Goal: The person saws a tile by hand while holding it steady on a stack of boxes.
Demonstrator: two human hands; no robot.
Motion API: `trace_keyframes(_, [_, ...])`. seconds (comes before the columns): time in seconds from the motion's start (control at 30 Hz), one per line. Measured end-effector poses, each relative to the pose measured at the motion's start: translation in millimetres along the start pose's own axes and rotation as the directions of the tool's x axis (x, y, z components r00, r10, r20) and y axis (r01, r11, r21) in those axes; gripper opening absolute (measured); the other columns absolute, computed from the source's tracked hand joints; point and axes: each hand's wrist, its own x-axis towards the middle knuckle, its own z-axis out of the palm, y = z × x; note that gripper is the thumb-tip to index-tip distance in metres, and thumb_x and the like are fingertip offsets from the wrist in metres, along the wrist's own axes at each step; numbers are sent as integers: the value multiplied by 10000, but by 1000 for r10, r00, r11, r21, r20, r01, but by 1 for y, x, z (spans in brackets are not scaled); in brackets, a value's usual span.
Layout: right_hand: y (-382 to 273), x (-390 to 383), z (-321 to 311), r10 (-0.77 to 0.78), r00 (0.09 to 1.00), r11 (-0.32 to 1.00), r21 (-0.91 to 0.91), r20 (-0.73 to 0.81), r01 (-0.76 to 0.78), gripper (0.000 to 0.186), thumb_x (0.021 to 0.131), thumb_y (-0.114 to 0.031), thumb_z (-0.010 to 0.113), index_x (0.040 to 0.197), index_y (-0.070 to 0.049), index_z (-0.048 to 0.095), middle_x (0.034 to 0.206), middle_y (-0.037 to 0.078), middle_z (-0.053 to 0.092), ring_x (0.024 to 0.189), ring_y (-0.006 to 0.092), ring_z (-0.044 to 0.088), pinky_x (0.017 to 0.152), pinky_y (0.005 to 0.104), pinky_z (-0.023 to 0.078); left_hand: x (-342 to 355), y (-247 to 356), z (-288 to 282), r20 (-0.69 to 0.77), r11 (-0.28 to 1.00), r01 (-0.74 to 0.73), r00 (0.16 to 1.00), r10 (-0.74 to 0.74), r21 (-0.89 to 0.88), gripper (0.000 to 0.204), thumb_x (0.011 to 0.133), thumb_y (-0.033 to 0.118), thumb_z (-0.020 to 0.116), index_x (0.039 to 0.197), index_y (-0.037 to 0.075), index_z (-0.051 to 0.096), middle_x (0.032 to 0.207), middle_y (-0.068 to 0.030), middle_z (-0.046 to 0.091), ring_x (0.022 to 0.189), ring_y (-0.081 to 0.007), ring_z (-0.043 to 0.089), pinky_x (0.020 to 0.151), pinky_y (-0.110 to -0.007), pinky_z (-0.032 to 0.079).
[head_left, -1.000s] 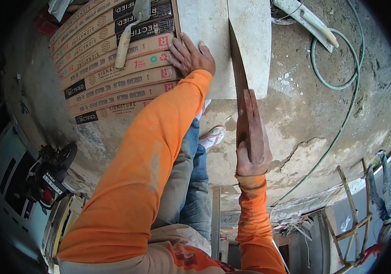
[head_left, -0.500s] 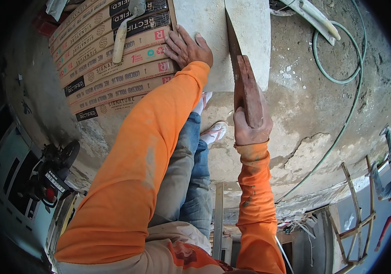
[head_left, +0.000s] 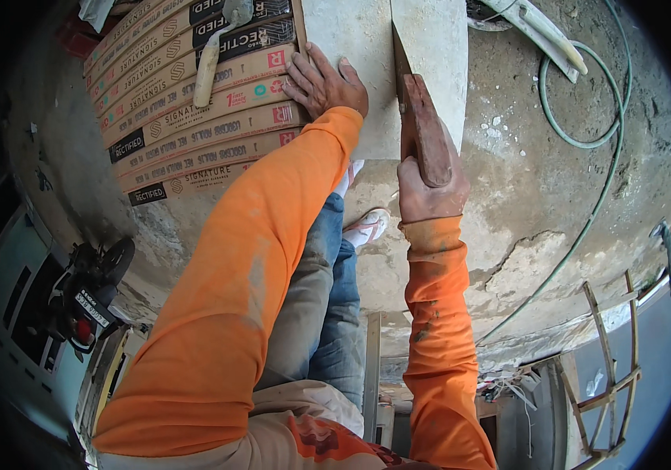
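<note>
A handsaw [head_left: 427,129] with a worn reddish-brown wooden handle is gripped in my right hand [head_left: 433,192]. Its blade points away from me and sits in a straight cut through a whitish flat board [head_left: 347,31]. The cut line runs on beyond the blade tip toward the far edge of the picture. My left hand [head_left: 326,84] lies flat with fingers spread, palm down, on the board's left side, its fingertips reaching the neighbouring stack of cardboard cartons [head_left: 171,142]. On those cartons rests a trowel [head_left: 206,74] with a pale handle.
A green hose [head_left: 621,117] loops over the rough concrete floor [head_left: 531,188] at right, near white crumbs [head_left: 495,131]. A long whitish piece [head_left: 543,31] lies at the far right. My sandalled foot [head_left: 367,227] is below the board. A motorcycle [head_left: 89,301] stands left, a wooden frame [head_left: 608,399] lower right.
My right hand has pushed the saw forward, away from me, along the cut. My left hand stays in nearly the same place on the board.
</note>
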Motion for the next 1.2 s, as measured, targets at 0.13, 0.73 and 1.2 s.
trace_keyframes(0.13, [-27, -103, -37, 110, 971, 985, -153, 211, -79, 642, 780, -59, 455, 1420, -2, 445, 1404, 200, 507, 1146, 342, 587, 895, 331, 447, 16, -31, -6, -27, 997, 10, 1000, -7, 76, 671, 958, 354, 467, 1498, 13, 259, 1468, -217, 317, 1389, -408, 255, 1122, -622, 162])
trace_keyframes(0.73, [-46, -144, -77, 286, 919, 900, -405, 271, -160, 901, 601, 38, 385, 1492, -91, 409, 1474, 130, 470, 923, 276, 660, 531, 254, 454, 12, -8, -13, 108, 999, 52, 993, -50, -14, 689, 972, 373, 436, 1522, 21, 217, 1533, -267, 240, 1450, -423, 171, 1164, -602, 92])
trace_keyframes(1.2, [-41, -128, -63, 254, 906, 965, -157, 338, -212, 658, 901, -252, 360, 1490, 39, 321, 1486, 242, 416, 1389, 381, 397, 1099, 403, 356, 13, -22, -9, 32, 1000, 4, 999, -4, 15, 674, 978, 360, 441, 1513, 12, 225, 1513, -245, 259, 1428, -421, 195, 1152, -606, 103])
